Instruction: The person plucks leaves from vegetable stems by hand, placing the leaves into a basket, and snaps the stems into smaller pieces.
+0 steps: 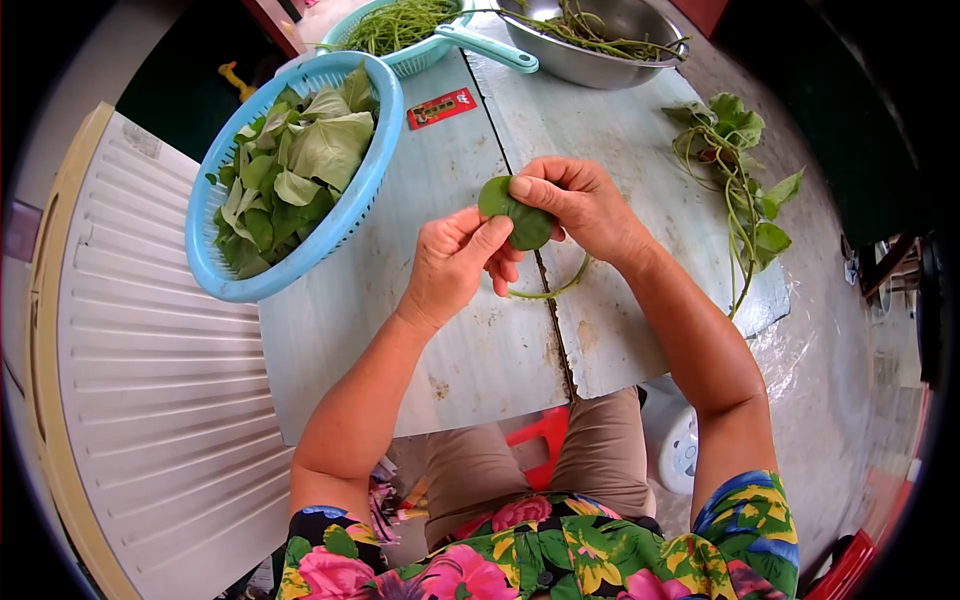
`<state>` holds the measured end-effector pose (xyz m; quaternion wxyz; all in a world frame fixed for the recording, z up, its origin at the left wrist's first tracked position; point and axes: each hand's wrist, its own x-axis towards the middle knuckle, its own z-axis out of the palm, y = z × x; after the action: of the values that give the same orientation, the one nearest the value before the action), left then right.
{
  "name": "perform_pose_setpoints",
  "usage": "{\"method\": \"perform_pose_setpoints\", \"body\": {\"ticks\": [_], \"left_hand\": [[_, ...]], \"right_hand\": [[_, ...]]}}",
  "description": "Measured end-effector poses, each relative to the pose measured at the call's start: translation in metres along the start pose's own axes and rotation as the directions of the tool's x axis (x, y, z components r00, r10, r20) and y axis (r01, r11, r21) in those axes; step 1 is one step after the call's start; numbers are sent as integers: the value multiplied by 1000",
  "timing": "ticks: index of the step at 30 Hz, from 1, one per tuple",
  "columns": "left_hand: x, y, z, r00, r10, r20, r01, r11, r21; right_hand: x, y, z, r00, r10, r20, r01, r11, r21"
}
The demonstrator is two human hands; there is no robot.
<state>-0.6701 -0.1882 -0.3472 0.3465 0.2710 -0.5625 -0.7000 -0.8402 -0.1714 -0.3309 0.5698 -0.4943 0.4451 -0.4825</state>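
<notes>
Over the middle of the table, my left hand and my right hand both grip a green leaf. The left thumb presses on its lower part, and the right thumb lies across its upper edge. A thin green stem curves below the hands; whether it joins the leaf is hidden by the fingers. To the left, a blue plastic basket holds a heap of loose green leaves. At the table's right lies a bunch of leafy vines.
A mint-green strainer with thin green stems and a steel bowl with more stems stand at the far edge. Between basket and bowl lies a red packet. A seam splits the pale tabletop. A ribbed white panel stands left.
</notes>
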Motion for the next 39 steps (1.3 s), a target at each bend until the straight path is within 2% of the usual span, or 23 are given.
{"method": "perform_pose_setpoints", "body": {"ticks": [10, 14, 17, 23, 24, 25, 27, 28, 31, 35, 36, 39], "left_hand": [[1, -1, -2, 999, -32, -13, 31, 998, -60], [1, -1, -1, 999, -25, -23, 25, 999, -28], [1, 1, 0, 999, -22, -49, 20, 999, -44], [2, -2, -3, 999, -8, -52, 6, 999, -43], [2, -2, -3, 998, -2, -63, -1, 999, -52], [2, -2, -2, 997, 4, -74, -8, 998, -61], [2, -3, -3, 996, 8, -90, -14, 997, -72], [2, -3, -3, 994, 11, -107, -20, 996, -83], [3, -2, -4, 993, 22, -117, -35, 993, -112], [2, -1, -3, 993, 36, -110, -49, 993, -111], [2, -1, -3, 993, 40, -115, -53, 992, -115], [3, -2, -4, 990, 51, -131, -67, 991, -116]], "right_hand": [[0, -3, -2, 995, -22, -94, 21, 1000, -11], [0, -5, -4, 993, -22, -119, 24, 1000, 17], [2, -5, -8, 990, -28, -138, 35, 998, 54], [6, -2, -20, 976, -9, -218, 65, 967, 248], [5, -3, -18, 972, -21, -234, 58, 987, 151], [5, -3, -16, 972, -22, -234, 58, 987, 151], [5, 0, -14, 990, 1, -140, 12, 996, 93], [4, -2, -14, 997, 0, -83, -1, 1000, -19], [2, -2, -12, 996, 84, -37, -84, 996, 3], [-1, -6, -7, 991, 137, 4, -136, 986, -99], [-2, -8, -7, 987, 150, 56, -142, 982, -123], [-1, -3, -10, 986, 161, 37, -159, 986, -51]]}}
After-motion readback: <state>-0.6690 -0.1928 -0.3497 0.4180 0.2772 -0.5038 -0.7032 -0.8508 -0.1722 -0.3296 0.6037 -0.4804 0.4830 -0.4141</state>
